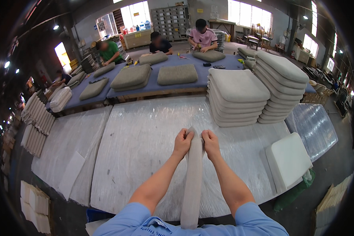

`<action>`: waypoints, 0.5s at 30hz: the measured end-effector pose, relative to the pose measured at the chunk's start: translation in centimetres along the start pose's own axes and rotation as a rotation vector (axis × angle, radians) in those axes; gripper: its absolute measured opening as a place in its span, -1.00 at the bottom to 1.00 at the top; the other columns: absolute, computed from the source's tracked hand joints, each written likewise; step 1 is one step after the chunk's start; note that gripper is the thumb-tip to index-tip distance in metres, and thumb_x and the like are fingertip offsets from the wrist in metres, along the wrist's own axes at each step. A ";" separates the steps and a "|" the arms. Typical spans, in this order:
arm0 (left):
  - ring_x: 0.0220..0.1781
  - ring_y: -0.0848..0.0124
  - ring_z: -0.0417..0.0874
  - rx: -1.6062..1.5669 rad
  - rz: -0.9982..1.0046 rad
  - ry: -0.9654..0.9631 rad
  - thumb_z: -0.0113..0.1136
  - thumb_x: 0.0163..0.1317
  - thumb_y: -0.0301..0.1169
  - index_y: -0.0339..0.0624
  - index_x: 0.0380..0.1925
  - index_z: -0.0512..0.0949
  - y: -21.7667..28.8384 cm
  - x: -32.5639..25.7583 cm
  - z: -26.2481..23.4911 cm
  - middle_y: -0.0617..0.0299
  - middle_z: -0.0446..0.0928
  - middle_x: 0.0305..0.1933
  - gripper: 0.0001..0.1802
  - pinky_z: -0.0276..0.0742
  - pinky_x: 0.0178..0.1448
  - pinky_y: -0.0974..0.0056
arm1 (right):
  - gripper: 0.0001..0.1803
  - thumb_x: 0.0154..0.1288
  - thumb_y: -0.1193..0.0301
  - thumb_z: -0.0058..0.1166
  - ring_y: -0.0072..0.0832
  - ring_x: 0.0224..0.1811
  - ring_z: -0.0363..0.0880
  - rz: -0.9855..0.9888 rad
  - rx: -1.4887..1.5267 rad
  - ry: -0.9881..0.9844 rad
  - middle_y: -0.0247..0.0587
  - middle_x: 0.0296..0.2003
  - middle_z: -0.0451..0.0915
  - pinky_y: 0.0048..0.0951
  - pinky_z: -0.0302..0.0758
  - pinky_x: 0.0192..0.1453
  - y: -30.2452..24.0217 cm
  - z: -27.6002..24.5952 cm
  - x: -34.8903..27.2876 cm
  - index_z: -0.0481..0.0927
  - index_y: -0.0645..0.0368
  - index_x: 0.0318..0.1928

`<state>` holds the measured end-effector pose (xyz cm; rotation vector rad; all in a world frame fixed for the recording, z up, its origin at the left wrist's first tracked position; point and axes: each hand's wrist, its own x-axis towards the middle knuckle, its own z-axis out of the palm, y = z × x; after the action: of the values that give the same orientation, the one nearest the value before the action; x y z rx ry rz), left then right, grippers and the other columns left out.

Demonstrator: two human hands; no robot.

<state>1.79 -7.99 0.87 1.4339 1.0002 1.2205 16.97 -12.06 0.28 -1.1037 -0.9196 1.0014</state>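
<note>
A light grey seat cushion (192, 177) stands on its edge between my arms, seen as a narrow strip running from my chest to my hands. My left hand (183, 142) is closed on the far end of its fabric from the left side. Opposite it, my right hand (210, 142) pinches the cover on the right side, fingers curled in. The cushion's broad faces are turned away from view. Below it lies the table (145, 133) covered in clear plastic film.
Two tall stacks of grey cushions (240, 88) stand at the table's far right. A white foam pad (289, 157) leans near the right edge, above a green bag (295, 194). Beyond, a blue worktable (173, 63) holds several cushions, and several people work around it.
</note>
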 end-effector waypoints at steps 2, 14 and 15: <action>-0.28 0.58 0.54 -0.212 -0.143 -0.162 0.23 0.55 -0.26 -0.11 -0.21 0.62 0.6 0.2 -0.7 0.44 0.59 -0.30 -0.81 0.52 -0.17 0.33 | -0.74 0.63 0.25 0.11 -0.73 -0.26 0.41 0.045 0.084 -0.051 -0.57 -0.34 0.55 -0.56 0.38 -0.14 -0.2 -0.5 -0.5 0.67 0.15 -0.17; -0.29 0.60 0.52 -0.154 -0.137 -0.036 0.14 0.60 -0.24 -0.17 -0.19 0.64 -1.3 0.2 0.1 0.39 0.61 -0.30 -0.75 0.48 -0.20 0.37 | -0.67 0.63 0.24 0.10 -0.73 -0.37 0.35 0.065 -0.039 -0.064 -0.56 -0.44 0.50 -0.51 0.33 -0.27 1.0 0.7 0.7 0.62 0.12 -0.34; -0.30 0.59 0.50 -0.096 -0.134 -0.029 0.14 0.60 -0.23 -0.19 -0.20 0.63 -1.4 0.3 0.3 0.38 0.60 -0.31 -0.73 0.46 -0.20 0.37 | -0.66 0.63 0.25 0.10 -0.73 -0.38 0.34 0.061 -0.062 -0.053 -0.57 -0.45 0.49 -0.50 0.32 -0.28 1.1 0.8 0.9 0.60 0.11 -0.37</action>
<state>2.09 -7.46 -0.46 1.2860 0.9878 1.1320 16.29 -10.82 -0.50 -1.1676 -0.9701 1.0623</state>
